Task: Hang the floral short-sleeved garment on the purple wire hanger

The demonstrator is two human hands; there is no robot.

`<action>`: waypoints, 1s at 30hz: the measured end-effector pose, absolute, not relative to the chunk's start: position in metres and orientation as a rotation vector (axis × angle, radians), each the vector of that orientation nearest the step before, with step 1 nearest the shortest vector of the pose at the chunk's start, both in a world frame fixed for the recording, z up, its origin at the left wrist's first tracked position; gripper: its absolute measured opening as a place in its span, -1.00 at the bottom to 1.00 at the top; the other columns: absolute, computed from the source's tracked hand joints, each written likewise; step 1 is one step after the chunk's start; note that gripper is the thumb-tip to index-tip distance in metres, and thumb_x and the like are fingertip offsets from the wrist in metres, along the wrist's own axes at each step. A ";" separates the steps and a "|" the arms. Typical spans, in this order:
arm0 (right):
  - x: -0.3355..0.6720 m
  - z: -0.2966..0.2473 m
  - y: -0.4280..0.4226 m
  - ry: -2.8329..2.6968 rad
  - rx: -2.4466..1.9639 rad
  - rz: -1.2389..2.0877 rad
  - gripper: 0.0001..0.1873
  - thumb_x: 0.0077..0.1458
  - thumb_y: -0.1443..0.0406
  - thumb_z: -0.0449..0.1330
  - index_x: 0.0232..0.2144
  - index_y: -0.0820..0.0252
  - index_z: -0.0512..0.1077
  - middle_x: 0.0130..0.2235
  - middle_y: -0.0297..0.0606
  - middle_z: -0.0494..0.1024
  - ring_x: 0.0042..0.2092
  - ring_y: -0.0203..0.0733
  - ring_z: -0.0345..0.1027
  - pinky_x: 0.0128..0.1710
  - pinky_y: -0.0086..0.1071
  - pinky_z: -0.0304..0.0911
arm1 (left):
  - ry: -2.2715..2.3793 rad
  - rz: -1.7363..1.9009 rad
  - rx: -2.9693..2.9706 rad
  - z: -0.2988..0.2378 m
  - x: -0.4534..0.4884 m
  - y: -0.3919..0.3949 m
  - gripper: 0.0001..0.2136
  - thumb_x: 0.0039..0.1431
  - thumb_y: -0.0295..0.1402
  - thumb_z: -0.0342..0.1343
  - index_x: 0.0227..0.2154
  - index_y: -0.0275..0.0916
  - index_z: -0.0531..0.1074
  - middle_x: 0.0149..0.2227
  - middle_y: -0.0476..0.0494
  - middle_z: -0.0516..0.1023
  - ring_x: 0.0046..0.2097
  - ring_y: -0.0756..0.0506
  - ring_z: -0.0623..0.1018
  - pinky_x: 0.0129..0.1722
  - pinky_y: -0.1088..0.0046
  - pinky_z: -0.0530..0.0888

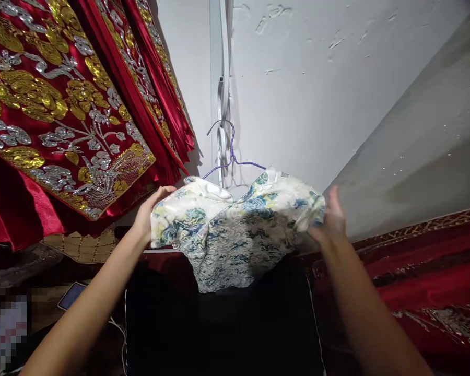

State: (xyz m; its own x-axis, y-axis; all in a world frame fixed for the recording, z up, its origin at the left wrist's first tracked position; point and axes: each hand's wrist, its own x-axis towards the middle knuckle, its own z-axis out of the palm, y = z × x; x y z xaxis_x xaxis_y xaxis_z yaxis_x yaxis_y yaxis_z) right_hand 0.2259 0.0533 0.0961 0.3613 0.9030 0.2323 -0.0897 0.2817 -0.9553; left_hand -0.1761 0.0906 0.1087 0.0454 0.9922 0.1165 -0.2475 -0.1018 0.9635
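Observation:
A cream satin garment (235,230) with blue and yellow floral print hangs on a purple wire hanger (231,156), whose hook is caught on a metal fitting on the white wall. My left hand (149,214) grips the garment's left shoulder, fingers curled over the cloth. At the right shoulder, my right hand (331,222) pinches the fabric. The hem droops down between my forearms.
Red garments with gold and silver embroidery (62,104) hang at the upper left. More red embroidered cloth (434,271) lies at the right. A dark surface (223,334) sits below the garment. A phone (71,295) lies at the lower left.

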 end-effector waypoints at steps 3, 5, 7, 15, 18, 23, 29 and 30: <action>0.233 0.114 0.047 -0.913 -1.127 0.974 -0.60 -0.02 0.03 0.41 -0.36 0.25 0.52 -0.43 -0.18 0.54 -0.32 -0.06 0.50 -0.44 -0.34 0.34 | 1.100 1.410 1.458 0.131 -0.182 0.083 -0.68 0.22 -0.09 0.14 -0.20 -0.27 0.56 -0.20 -0.20 0.60 -0.15 -0.19 0.56 -0.12 0.28 0.50; 0.234 0.135 0.044 -0.837 -1.099 0.944 -0.65 -0.07 0.09 0.44 -0.38 0.24 0.50 -0.47 -0.21 0.52 -0.35 -0.07 0.50 -0.42 -0.33 0.36 | 1.225 1.560 1.827 0.149 -0.177 0.074 -0.74 0.25 -0.18 0.14 -0.15 -0.22 0.57 -0.09 -0.20 0.56 -0.01 -0.20 0.52 0.03 0.25 0.45; 0.231 0.157 0.042 -0.738 -1.018 0.874 -0.70 0.01 0.13 0.40 -0.37 0.26 0.50 -0.37 -0.13 0.56 -0.27 -0.04 0.53 -0.33 -0.28 0.43 | 1.261 1.758 2.111 0.166 -0.167 0.062 -0.78 0.28 -0.26 0.14 -0.08 -0.17 0.56 0.00 -0.20 0.51 0.11 -0.20 0.45 0.17 0.20 0.36; 0.182 0.128 -0.032 -0.619 -1.130 0.298 -0.58 0.22 -0.03 0.17 -0.10 0.15 0.49 -0.11 -0.16 0.57 -0.04 -0.02 0.50 -0.22 -0.29 0.50 | 0.925 1.810 1.934 0.178 -0.116 0.016 -0.81 0.28 -0.31 0.15 -0.09 -0.18 0.54 -0.08 -0.17 0.56 -0.01 -0.15 0.53 0.11 0.20 0.45; 0.150 0.102 -0.076 -1.078 -1.204 0.369 -0.53 0.08 -0.19 0.21 -0.33 0.04 0.56 -0.38 -0.22 0.58 -0.32 0.00 0.51 -0.42 -0.27 0.46 | 0.765 1.424 1.354 0.176 -0.101 0.013 -0.71 0.32 -0.27 0.09 0.02 -0.25 0.48 0.04 -0.27 0.55 0.01 -0.15 0.57 0.09 0.25 0.49; 0.131 0.105 -0.087 -2.154 -0.767 1.071 -0.29 -0.07 -0.09 0.40 0.10 0.05 0.50 0.06 -0.12 0.57 0.08 0.10 0.47 0.10 -0.20 0.38 | 0.684 1.019 0.732 0.171 -0.109 0.003 -0.84 0.28 -0.46 0.08 -0.13 -0.33 0.49 -0.29 -0.13 0.52 -0.52 0.13 0.42 -0.54 0.67 0.40; 0.154 0.091 -0.039 -1.763 -1.062 0.861 -0.54 0.33 0.14 0.12 0.24 -0.11 0.30 0.28 -0.23 0.34 0.27 -0.05 0.25 0.25 -0.14 0.23 | 0.865 0.331 1.310 0.182 -0.158 -0.037 -0.78 0.36 -0.21 0.07 -0.08 -0.22 0.45 -0.43 -0.01 0.49 -0.60 0.15 0.17 -0.65 0.67 0.09; 0.154 0.089 -0.032 -1.740 -1.072 0.796 -0.48 0.32 0.13 0.12 0.29 -0.15 0.22 0.33 -0.25 0.24 0.32 -0.04 0.16 0.28 -0.11 0.18 | 0.915 0.241 1.486 0.187 -0.165 -0.042 -0.78 0.37 -0.19 0.05 -0.12 -0.21 0.47 -0.44 -0.03 0.52 -0.54 0.10 0.29 -0.57 0.65 0.22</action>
